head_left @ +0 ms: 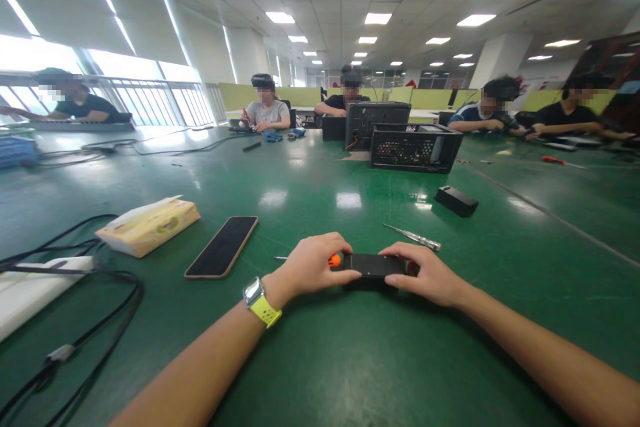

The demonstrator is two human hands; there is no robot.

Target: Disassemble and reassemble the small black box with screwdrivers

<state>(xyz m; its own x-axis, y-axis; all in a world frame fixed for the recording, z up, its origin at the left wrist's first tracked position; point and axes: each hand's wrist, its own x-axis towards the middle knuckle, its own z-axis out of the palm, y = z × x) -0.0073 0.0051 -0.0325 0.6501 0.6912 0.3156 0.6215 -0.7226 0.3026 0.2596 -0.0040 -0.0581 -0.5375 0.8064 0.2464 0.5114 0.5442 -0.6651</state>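
Note:
A flat black device [373,265] lies on the green table [320,347] in front of me. My left hand [310,265] is curled over its left end, fingers wrapped round a screwdriver with an orange handle [335,259]; its thin shaft sticks out to the left. A watch with a yellow-green strap [260,301] sits on that wrist. My right hand [427,273] grips the device's right end, fingers closed over its edge.
A dark phone [223,246] and a tissue pack [149,225] lie to the left, beside black cables [95,327]. Metal tweezers [413,236] and a small black box [455,201] lie ahead. Black computer cases [415,147] stand farther back. Several people sit around the table.

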